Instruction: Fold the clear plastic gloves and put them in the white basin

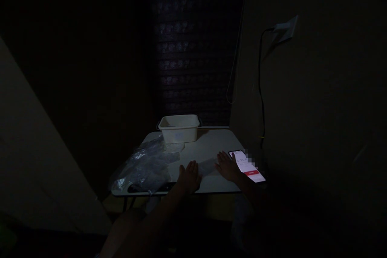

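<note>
A thin, clear plastic piece (208, 166) lies flat on the white table (208, 141), between my two hands. My left hand (190, 176) rests at its left end, palm down with the fingers stretched out. At its right end lies my right hand (226, 166), also flat with the fingers spread, close beside a lit phone (249, 168). A heap of crumpled clear plastic bags (145, 167) covers the left part of the table. The room is dark, so fine detail of the plastic is hard to make out.
A white tub (179, 131) with dark handles stands at the back of the table. On the right wall, a black cable (260, 84) hangs from an outlet (287, 30). A looped cord hangs beside the dark window blind (181, 56).
</note>
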Motion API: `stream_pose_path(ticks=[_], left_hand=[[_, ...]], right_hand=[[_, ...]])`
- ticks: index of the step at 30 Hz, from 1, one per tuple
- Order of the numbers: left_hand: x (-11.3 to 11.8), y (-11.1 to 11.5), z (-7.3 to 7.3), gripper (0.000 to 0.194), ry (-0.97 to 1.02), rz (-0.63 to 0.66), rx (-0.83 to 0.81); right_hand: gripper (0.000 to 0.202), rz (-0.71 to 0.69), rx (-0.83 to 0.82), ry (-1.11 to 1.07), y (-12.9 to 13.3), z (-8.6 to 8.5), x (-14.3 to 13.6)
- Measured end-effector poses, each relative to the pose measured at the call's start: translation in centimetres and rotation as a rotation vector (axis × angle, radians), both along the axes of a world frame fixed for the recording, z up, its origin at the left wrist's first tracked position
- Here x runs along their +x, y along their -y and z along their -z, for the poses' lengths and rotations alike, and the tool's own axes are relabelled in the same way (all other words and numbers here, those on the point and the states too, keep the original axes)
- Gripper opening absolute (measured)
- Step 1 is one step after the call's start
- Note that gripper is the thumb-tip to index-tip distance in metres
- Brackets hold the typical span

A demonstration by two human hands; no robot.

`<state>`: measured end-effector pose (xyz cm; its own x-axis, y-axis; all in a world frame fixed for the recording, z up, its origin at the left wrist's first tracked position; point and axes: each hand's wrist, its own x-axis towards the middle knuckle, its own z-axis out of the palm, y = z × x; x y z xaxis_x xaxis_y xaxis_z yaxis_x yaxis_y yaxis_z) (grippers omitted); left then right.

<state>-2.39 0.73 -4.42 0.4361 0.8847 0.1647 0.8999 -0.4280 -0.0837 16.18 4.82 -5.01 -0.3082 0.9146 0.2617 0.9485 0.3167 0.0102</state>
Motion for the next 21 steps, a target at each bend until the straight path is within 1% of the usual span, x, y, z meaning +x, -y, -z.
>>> stream_pose_path(ticks=[2,7,10,12,15,18,21], left_hand=[[0.1,0.1,-0.3,0.047,0.003,-0.025,0.020],[0.1,0.3,-1.3,0.039,0.071,-0.145,0.070],[-0.1,-0.1,-1.8,0.038,0.151,-0.171,0.010],[-0.4,-0.5,-1.9,0.035,0.259,-0.176,-0.063],[-1.0,-1.4,-1.8,0.032,0.444,-0.188,-0.160],[-1.5,-2.0,-1.7,0.026,0.526,-0.197,-0.204],[-1.6,-2.2,-1.8,0.020,0.626,-0.217,-0.251]], right_hand=[[0.044,-0.033,0.013,0.003,0.3,-0.4,0.0],[0.029,-0.237,0.052,-0.007,2.1,-1.8,-1.5],[0.027,-0.374,0.056,-0.002,3.3,-2.5,-2.9],[0.029,-0.438,0.050,0.002,3.8,-2.8,-3.8],[0.027,-0.488,0.039,0.025,4.2,-3.0,-4.7],[0.020,-0.503,0.042,0.069,4.3,-2.9,-5.2],[0.018,-0.489,0.054,0.107,4.1,-2.8,-5.4]])
